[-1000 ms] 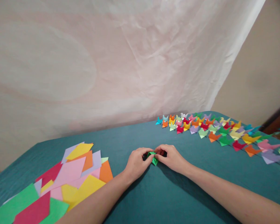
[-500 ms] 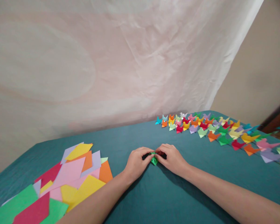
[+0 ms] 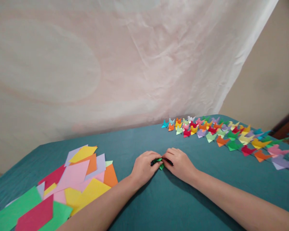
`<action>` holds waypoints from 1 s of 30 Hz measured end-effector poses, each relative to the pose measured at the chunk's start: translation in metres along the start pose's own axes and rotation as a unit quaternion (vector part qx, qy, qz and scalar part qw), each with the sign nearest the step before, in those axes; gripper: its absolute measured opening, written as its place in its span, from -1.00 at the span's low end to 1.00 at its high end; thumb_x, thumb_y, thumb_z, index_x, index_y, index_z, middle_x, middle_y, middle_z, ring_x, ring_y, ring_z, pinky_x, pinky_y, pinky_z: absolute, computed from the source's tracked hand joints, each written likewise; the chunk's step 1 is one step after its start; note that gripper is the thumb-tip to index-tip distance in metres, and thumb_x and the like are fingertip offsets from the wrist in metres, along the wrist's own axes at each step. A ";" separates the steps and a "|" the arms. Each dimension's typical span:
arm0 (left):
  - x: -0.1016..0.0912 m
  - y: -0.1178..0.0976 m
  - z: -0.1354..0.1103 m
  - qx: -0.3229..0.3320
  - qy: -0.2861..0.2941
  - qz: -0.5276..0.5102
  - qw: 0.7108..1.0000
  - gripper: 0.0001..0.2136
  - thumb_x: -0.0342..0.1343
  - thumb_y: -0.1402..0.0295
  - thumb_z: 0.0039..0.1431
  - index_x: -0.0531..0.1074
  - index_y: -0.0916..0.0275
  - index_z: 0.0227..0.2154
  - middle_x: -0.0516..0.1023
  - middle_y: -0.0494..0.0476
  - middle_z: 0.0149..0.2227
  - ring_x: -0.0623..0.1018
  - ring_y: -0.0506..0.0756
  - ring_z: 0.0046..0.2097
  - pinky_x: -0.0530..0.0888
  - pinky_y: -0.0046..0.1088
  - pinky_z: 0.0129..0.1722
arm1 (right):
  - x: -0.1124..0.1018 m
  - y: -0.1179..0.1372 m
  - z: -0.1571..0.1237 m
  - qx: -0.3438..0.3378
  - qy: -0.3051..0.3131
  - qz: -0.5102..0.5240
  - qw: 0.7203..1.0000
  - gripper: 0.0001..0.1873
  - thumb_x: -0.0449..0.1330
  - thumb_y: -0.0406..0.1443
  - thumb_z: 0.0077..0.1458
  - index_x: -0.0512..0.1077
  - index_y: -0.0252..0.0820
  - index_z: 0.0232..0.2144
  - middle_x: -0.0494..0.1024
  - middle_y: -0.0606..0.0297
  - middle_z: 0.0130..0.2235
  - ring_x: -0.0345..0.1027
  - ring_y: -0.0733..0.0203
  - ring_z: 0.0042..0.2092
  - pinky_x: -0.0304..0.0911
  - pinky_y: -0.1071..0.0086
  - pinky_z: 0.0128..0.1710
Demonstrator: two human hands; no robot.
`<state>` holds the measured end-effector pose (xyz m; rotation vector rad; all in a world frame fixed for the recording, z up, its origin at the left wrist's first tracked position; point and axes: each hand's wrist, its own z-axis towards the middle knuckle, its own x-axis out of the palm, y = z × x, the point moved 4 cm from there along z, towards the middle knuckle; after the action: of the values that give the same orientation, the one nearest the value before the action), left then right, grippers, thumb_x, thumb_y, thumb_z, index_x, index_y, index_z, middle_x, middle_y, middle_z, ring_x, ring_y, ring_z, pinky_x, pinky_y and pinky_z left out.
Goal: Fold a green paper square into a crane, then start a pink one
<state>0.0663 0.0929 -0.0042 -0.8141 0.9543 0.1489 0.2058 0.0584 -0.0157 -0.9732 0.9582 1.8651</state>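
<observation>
A small piece of folded green paper [image 3: 161, 166] is pinched between my two hands, low over the middle of the table. My left hand [image 3: 144, 166] grips its left side between thumb and fingers. From the other side my right hand [image 3: 179, 163] holds it the same way, the fingertips of both hands nearly meeting. Most of the paper is hidden behind the fingers, so its exact shape does not show.
Loose coloured paper sheets [image 3: 73, 175] lie overlapping at the left of the teal-covered table [image 3: 125, 141]. Rows of small folded paper birds [image 3: 222, 141] stand along the right and far right. Behind the table hangs a pale cloth [image 3: 135, 64].
My fingertips have drawn closer together over the green paper, and less of it shows. The whole view has shifted slightly, with the sheets and birds appearing a little further right.
</observation>
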 end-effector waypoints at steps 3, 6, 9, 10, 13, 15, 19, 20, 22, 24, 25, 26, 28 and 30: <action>0.000 0.001 0.000 0.000 0.007 0.009 1.000 -0.82 0.12 0.36 0.09 0.48 0.16 -0.22 0.52 0.06 -0.19 0.46 0.10 -0.14 0.37 -0.41 -0.08 | -0.001 0.001 0.000 0.000 -0.002 -0.005 1.000 -0.86 0.07 -0.33 0.14 0.43 -0.17 -0.39 0.44 0.25 -0.38 0.27 0.20 -0.28 0.10 0.37 -0.27; 0.001 0.001 0.000 0.000 0.009 0.016 1.000 -0.80 0.14 0.37 0.06 0.47 0.17 -0.21 0.52 0.06 -0.19 0.46 0.10 -0.14 0.37 -0.41 -0.08 | -0.002 0.001 0.000 -0.001 -0.002 -0.006 1.000 -0.85 0.06 -0.33 0.14 0.43 -0.17 -0.39 0.44 0.25 -0.38 0.27 0.20 -0.29 0.09 0.37 -0.28; 0.001 0.000 0.000 0.003 0.007 0.019 1.000 -0.81 0.14 0.38 0.07 0.47 0.16 -0.22 0.52 0.04 -0.20 0.46 0.09 -0.15 0.37 -0.41 -0.08 | -0.003 0.002 0.000 -0.004 0.000 -0.012 1.000 -0.85 0.07 -0.34 0.14 0.44 -0.17 -0.39 0.43 0.25 -0.38 0.26 0.21 -0.30 0.08 0.38 -0.29; 0.001 0.000 0.000 0.004 0.006 0.020 1.000 -0.81 0.14 0.38 0.07 0.47 0.16 -0.22 0.52 0.04 -0.20 0.46 0.09 -0.15 0.37 -0.41 -0.08 | -0.003 0.002 -0.001 -0.007 0.000 -0.018 1.000 -0.84 0.07 -0.34 0.14 0.45 -0.17 -0.40 0.43 0.25 -0.39 0.26 0.21 -0.30 0.07 0.38 -0.29; 0.001 -0.001 -0.001 0.009 0.006 0.027 1.000 -0.81 0.13 0.38 0.08 0.47 0.14 -0.20 0.52 0.03 -0.19 0.46 0.09 -0.14 0.37 -0.42 -0.08 | -0.004 0.003 -0.001 -0.026 -0.001 -0.040 0.999 -0.82 0.06 -0.34 0.15 0.46 -0.17 -0.41 0.42 0.26 -0.41 0.24 0.22 -0.31 0.04 0.37 -0.30; 0.001 -0.002 -0.001 0.015 0.008 0.036 0.999 -0.81 0.12 0.38 0.09 0.47 0.15 -0.20 0.52 0.03 -0.18 0.46 0.08 -0.13 0.37 -0.41 -0.08 | -0.004 0.004 -0.002 -0.038 -0.007 -0.054 0.998 -0.83 0.07 -0.34 0.14 0.46 -0.17 -0.42 0.41 0.27 -0.42 0.23 0.23 -0.33 0.03 0.37 -0.32; 0.001 -0.004 -0.002 0.028 0.001 0.058 0.998 -0.83 0.07 0.35 0.14 0.48 0.17 -0.22 0.53 0.04 -0.17 0.48 0.08 -0.14 0.38 -0.40 -0.08 | -0.005 0.006 -0.001 -0.044 -0.013 -0.068 0.997 -0.85 0.10 -0.35 0.12 0.45 -0.18 -0.44 0.40 0.29 -0.43 0.22 0.23 -0.34 0.01 0.36 -0.32; 0.001 -0.004 -0.002 0.030 -0.002 0.063 0.998 -0.83 0.06 0.35 0.15 0.48 0.17 -0.21 0.53 0.04 -0.16 0.48 0.08 -0.14 0.38 -0.40 -0.08 | -0.004 0.005 -0.001 -0.040 -0.011 -0.066 0.997 -0.85 0.10 -0.35 0.12 0.45 -0.18 -0.44 0.40 0.29 -0.43 0.22 0.23 -0.33 0.02 0.37 -0.32; 0.002 -0.003 -0.003 0.034 -0.007 0.072 0.997 -0.82 0.04 0.35 0.17 0.48 0.15 -0.21 0.53 0.04 -0.15 0.49 0.08 -0.14 0.39 -0.40 -0.08 | -0.003 0.003 -0.001 -0.029 -0.006 -0.053 0.998 -0.85 0.10 -0.35 0.13 0.45 -0.18 -0.43 0.41 0.29 -0.41 0.23 0.23 -0.32 0.04 0.38 -0.31; 0.003 -0.003 -0.004 0.040 -0.010 0.079 0.996 -0.82 0.02 0.35 0.18 0.48 0.15 -0.20 0.53 0.03 -0.15 0.49 0.07 -0.13 0.39 -0.41 -0.07 | -0.003 0.001 -0.002 -0.019 0.000 -0.033 0.999 -0.85 0.08 -0.34 0.14 0.46 -0.17 -0.39 0.42 0.28 -0.40 0.24 0.23 -0.31 0.06 0.39 -0.30; 0.003 -0.003 -0.004 0.043 -0.011 0.083 0.996 -0.82 0.02 0.35 0.19 0.48 0.15 -0.20 0.53 0.03 -0.15 0.49 0.07 -0.13 0.39 -0.41 -0.07 | -0.004 -0.001 -0.003 -0.016 0.003 -0.024 1.000 -0.85 0.08 -0.34 0.14 0.46 -0.17 -0.38 0.42 0.28 -0.39 0.24 0.23 -0.30 0.07 0.39 -0.29; 0.003 -0.003 -0.004 0.046 -0.011 0.086 0.995 -0.82 0.02 0.35 0.19 0.48 0.15 -0.20 0.54 0.02 -0.15 0.49 0.07 -0.13 0.39 -0.41 -0.07 | -0.005 -0.002 -0.005 -0.015 0.005 -0.017 1.000 -0.85 0.08 -0.35 0.15 0.46 -0.16 -0.37 0.42 0.28 -0.38 0.25 0.23 -0.29 0.07 0.39 -0.28; 0.003 -0.004 -0.005 0.052 -0.007 0.092 0.994 -0.81 0.01 0.36 0.20 0.48 0.15 -0.19 0.54 0.01 -0.15 0.49 0.06 -0.13 0.39 -0.42 -0.07 | -0.007 -0.003 -0.007 -0.016 0.007 -0.013 1.000 -0.85 0.08 -0.36 0.14 0.46 -0.16 -0.36 0.42 0.28 -0.37 0.25 0.23 -0.29 0.08 0.39 -0.27; 0.003 -0.004 -0.005 0.056 -0.001 0.098 0.994 -0.81 0.00 0.36 0.20 0.48 0.15 -0.19 0.54 0.01 -0.15 0.49 0.05 -0.13 0.39 -0.43 -0.07 | -0.010 -0.002 -0.009 -0.028 0.009 -0.019 0.999 -0.84 0.08 -0.38 0.13 0.46 -0.16 -0.36 0.43 0.28 -0.37 0.24 0.23 -0.29 0.08 0.38 -0.26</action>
<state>0.0665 0.0860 -0.0059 -0.6159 1.0304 0.2640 0.2141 0.0480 -0.0111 -1.0360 0.8952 1.8633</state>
